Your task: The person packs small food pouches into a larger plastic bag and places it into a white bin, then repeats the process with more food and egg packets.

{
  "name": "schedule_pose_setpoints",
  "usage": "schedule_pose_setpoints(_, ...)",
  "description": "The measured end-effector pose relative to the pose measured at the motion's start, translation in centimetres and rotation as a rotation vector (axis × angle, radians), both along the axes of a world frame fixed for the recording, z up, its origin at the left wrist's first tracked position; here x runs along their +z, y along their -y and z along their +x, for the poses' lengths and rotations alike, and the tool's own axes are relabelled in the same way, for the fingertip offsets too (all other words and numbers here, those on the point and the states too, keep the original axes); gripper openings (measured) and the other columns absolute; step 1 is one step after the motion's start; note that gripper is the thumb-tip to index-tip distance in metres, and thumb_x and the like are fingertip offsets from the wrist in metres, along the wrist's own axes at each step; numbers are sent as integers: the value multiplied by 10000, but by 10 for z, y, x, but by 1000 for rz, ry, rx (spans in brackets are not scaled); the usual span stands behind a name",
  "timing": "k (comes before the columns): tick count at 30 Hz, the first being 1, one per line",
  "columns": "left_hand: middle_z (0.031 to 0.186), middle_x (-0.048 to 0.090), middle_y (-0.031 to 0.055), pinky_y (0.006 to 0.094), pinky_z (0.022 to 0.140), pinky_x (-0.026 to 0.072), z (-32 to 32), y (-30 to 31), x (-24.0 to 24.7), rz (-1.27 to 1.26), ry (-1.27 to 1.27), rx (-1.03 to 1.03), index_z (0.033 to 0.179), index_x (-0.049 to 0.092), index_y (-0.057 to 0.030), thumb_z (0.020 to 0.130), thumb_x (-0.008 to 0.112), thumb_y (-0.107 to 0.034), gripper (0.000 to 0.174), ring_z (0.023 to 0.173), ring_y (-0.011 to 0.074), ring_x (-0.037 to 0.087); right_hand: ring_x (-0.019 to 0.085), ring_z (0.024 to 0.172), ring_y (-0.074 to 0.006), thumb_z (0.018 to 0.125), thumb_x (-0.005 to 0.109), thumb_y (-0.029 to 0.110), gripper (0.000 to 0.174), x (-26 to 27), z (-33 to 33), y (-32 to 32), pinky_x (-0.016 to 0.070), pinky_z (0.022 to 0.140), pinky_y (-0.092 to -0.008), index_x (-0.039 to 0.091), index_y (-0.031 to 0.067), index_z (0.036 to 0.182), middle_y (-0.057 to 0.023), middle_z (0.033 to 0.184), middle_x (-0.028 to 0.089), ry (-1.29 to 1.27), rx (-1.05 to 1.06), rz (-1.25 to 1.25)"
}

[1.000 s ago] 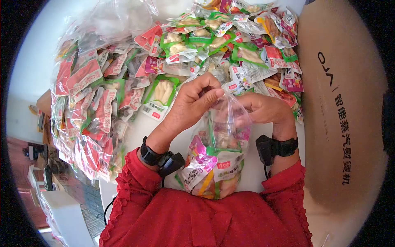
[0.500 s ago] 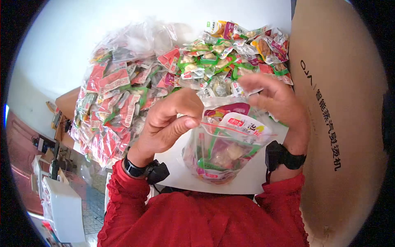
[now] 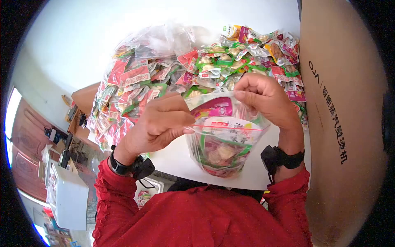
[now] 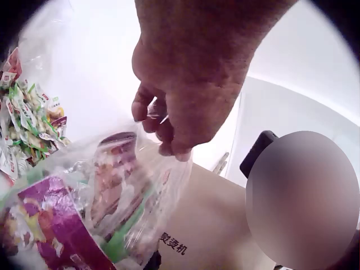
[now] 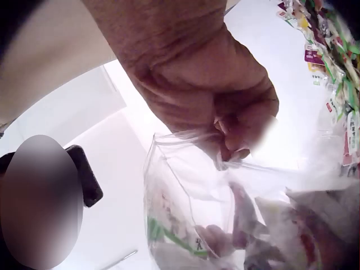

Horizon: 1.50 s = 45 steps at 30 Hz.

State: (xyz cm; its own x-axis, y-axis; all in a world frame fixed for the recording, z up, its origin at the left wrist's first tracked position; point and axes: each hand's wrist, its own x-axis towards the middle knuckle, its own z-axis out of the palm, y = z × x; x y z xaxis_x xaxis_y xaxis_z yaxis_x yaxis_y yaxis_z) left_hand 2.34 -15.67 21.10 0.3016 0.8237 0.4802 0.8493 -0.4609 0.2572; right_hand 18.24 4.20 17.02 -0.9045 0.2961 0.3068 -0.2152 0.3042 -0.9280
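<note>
A clear zip bag [image 3: 224, 154] with a red zip line stands above the table's front edge, filled with small printed snack packets. Its mouth is spread wide between both hands. The left hand [image 3: 158, 121] pinches the left end of the mouth, thumb near the red line; the left wrist view shows its fingertips [image 4: 180, 153] on the clear plastic. At the upper right of the mouth, the right hand [image 3: 265, 96] pinches the rim between thumb and curled fingers. Seen from the right wrist, this hand [image 5: 225, 107] holds the bag's top edge, with packets visible through the plastic below.
Behind the bag, a heap of loose snack packets [image 3: 230, 61] covers the white table [image 3: 173, 160]. To its left lies a large clear bag [image 3: 131, 80] full of red-labelled packets. A tall cardboard box [image 3: 341, 103] stands along the right side.
The hands were close together at the gathered bag top; they have moved apart and the mouth has spread. The right hand, blurred with its fingers apart half a second ago, now grips the rim.
</note>
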Motion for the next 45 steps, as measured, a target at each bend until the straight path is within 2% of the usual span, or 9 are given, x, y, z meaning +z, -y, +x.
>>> schedule_pose_setpoints(5,791,533,90,327,648,392,3,4,-10,54,85,12,823,572,-29,794,579,-173,148,741,248,508,407,447,-39,848,516,126,114,6,8,3,339,389,-187,536,15,867,30,549,451,-233,51,-139)
schedule_pose_setpoints(9,920,575,101,330,741,401,6,0,-26,18,226,34,836,565,-27,813,552,-126,102,862,257,528,378,471,-32,866,487,123,129,4,5,14,291,412,-185,532,9,905,38,575,428,-154,202,-198)
schedule_pose_setpoints(17,871,579,131,361,712,408,9,6,-26,-97,389,-37,811,555,-4,847,518,-148,153,812,267,531,502,646,-67,857,506,162,171,4,11,-9,418,585,-208,551,11,923,-4,733,535,-112,17,-45)
schedule_pose_setpoints(20,835,568,119,352,687,405,8,9,-25,-128,384,-116,810,551,5,840,531,-117,127,769,252,522,527,683,-95,845,515,160,180,-10,4,-20,436,615,-241,553,9,935,-15,770,546,-172,-119,277)
schedule_pose_setpoints(26,760,552,89,316,661,387,0,15,-51,93,625,-5,785,547,1,888,464,-196,237,701,199,500,574,693,-194,765,575,159,196,-22,13,-47,446,620,-312,575,4,885,-132,753,594,274,-440,636)
schedule_pose_setpoints(33,721,506,42,281,661,366,-6,9,-60,211,787,44,816,531,-21,897,454,-200,211,690,143,457,585,816,-290,703,610,235,274,-79,-12,-90,452,697,-366,585,31,885,-168,851,601,566,-596,767)
schedule_pose_setpoints(36,724,500,29,255,655,359,-7,2,-63,232,814,119,837,530,-19,900,452,-209,214,673,116,453,568,889,-315,669,629,249,369,-109,-22,-111,441,760,-390,561,32,959,-185,909,592,718,-500,839)
schedule_pose_setpoints(40,718,503,10,212,609,351,-18,-23,-78,91,1082,14,866,537,-26,898,460,-228,218,633,79,446,515,999,-350,617,655,290,587,-114,-33,-104,390,870,-420,464,31,1108,-215,1051,542,875,-480,847)
schedule_pose_setpoints(45,689,505,12,218,569,356,-29,-63,-101,-20,1368,-2,864,531,-51,889,473,-231,191,615,89,458,509,1009,-347,617,665,329,598,-112,-32,-91,398,859,-415,465,52,1108,-212,1046,540,807,-588,819)
